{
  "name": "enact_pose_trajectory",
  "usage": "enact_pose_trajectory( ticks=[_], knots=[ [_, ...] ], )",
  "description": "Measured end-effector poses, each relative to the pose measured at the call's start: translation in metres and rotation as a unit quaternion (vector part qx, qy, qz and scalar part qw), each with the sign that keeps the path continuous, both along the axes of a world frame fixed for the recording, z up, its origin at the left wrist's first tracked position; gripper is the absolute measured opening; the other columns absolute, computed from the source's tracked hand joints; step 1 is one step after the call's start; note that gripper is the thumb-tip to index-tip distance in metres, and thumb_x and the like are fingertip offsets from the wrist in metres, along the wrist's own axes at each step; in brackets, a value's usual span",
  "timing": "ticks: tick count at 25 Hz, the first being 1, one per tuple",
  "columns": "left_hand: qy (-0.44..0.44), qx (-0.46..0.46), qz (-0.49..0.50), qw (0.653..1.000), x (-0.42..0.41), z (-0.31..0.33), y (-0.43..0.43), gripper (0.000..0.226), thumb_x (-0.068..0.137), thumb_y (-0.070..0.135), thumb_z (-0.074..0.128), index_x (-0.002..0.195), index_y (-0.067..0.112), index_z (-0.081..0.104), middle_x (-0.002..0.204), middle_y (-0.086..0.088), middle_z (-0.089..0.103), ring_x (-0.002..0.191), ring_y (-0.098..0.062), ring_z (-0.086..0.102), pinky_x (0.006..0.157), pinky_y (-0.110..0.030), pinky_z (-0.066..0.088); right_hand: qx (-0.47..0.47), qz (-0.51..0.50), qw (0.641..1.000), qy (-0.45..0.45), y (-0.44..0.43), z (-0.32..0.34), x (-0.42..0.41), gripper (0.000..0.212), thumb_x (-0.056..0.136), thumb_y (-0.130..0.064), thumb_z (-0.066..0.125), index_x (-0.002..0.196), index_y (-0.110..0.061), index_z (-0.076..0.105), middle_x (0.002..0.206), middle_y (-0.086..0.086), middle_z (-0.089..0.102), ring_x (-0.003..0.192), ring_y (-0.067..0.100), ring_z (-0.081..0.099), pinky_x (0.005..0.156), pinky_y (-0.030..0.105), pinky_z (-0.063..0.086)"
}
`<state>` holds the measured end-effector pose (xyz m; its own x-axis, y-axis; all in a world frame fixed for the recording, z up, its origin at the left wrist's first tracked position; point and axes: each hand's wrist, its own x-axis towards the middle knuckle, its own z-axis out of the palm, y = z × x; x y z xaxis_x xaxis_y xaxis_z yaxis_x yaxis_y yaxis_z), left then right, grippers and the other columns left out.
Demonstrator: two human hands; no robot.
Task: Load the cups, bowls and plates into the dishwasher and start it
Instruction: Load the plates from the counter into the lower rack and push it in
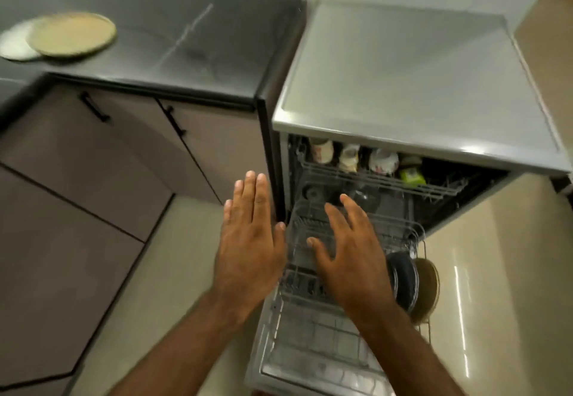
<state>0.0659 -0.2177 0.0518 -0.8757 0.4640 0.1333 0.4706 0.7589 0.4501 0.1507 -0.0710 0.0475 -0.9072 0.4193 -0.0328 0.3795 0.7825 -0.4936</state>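
Note:
The dishwasher [412,85] stands open, its door [310,361] folded down and the lower rack [356,228] pulled out. A dark plate [404,281] and a tan plate [429,287] stand upright at the rack's right side. Several cups [350,157] sit in the upper rack [403,183]. On the dark counter [186,45] at the far left lie a beige plate [71,34] and a white plate [12,45] under it. My left hand [251,240] hovers flat left of the rack, holding nothing. With its fingers spread, my right hand [350,253] is over the lower rack and holds nothing.
Brown cabinet doors [93,178] with black handles fill the left. The beige tiled floor [496,271] lies on both sides of the open door. The dishwasher's grey top is bare.

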Motion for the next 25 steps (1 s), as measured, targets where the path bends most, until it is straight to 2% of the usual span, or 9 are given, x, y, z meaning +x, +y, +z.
enact_pose_trajectory(
  ticks=[4, 11, 19, 25],
  knots=[
    [0.030, 0.005, 0.027, 0.999, 0.003, 0.104, -0.027, 0.098, 0.093, 0.022, 0.060, 0.162, 0.019, -0.009, 0.170, 0.000, -0.013, 0.155, -0.014, -0.016, 0.128, -0.040, 0.001, 0.011, 0.054, 0.997, 0.048, -0.031, 0.105, -0.014, 0.070, 0.098, -0.047, 0.056, 0.158, -0.026, 0.025, 0.168, 0.000, 0.008, 0.154, 0.018, 0.006, 0.119, 0.033, 0.011],
    [0.087, -0.008, 0.103, 0.991, 0.022, 0.219, -0.096, 0.101, 0.090, 0.030, 0.062, 0.162, 0.016, -0.008, 0.170, -0.003, -0.012, 0.156, -0.020, -0.012, 0.127, -0.042, 0.000, 0.029, 0.154, 0.977, 0.144, -0.080, 0.237, -0.015, 0.067, 0.094, -0.040, 0.065, 0.152, -0.020, 0.038, 0.163, 0.008, 0.028, 0.150, 0.024, 0.026, 0.118, 0.043, 0.031],
    [0.182, -0.007, 0.202, 0.962, 0.005, 0.303, -0.191, 0.100, 0.091, 0.035, 0.065, 0.162, 0.011, -0.001, 0.171, -0.009, -0.003, 0.157, -0.027, -0.003, 0.127, -0.049, 0.007, 0.051, 0.217, 0.955, 0.197, -0.148, 0.318, -0.044, 0.068, 0.096, -0.048, 0.059, 0.154, -0.031, 0.031, 0.167, -0.004, 0.015, 0.153, 0.018, 0.016, 0.120, 0.048, 0.030],
    [0.245, 0.004, 0.238, 0.940, -0.033, 0.341, -0.282, 0.101, 0.090, 0.034, 0.066, 0.163, 0.011, 0.000, 0.171, -0.009, -0.001, 0.157, -0.028, -0.001, 0.126, -0.045, 0.003, 0.076, 0.242, 0.939, 0.234, -0.224, 0.348, -0.083, 0.069, 0.094, -0.047, 0.062, 0.154, -0.031, 0.032, 0.167, -0.004, 0.017, 0.153, 0.018, 0.016, 0.120, 0.048, 0.030]
  ],
)
